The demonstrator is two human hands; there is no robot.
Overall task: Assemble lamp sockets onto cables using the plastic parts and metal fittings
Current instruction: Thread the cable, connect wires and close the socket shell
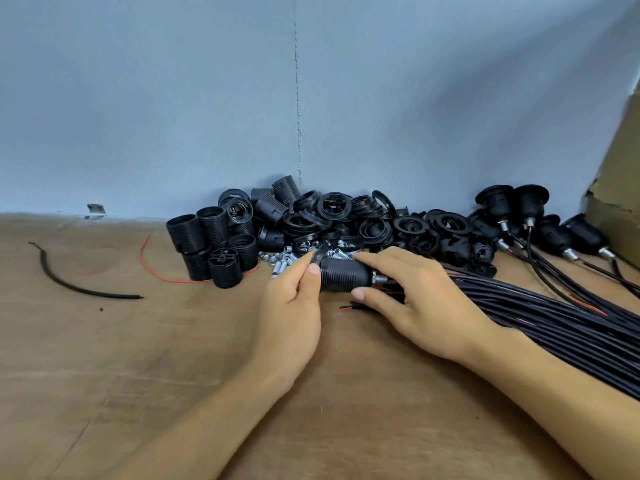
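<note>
Centrally, left hand (pixel 291 315) and right hand (pixel 417 306) pinching one black lamp socket (pixel 341 276), metal fitting (pixel 380 279) at its end

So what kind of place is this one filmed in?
Likely a small hand-assembly workbench: heaps of black socket shells and rings on a wooden table, a thick cable bundle, and finished sockets set aside on the right.

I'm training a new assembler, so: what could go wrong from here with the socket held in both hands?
1. The left hand and right hand grip the black plastic socket close to the loose silver metal fittings; a slip might scatter them.
2. The loose red-and-black wire end lying below it might snag.
</note>
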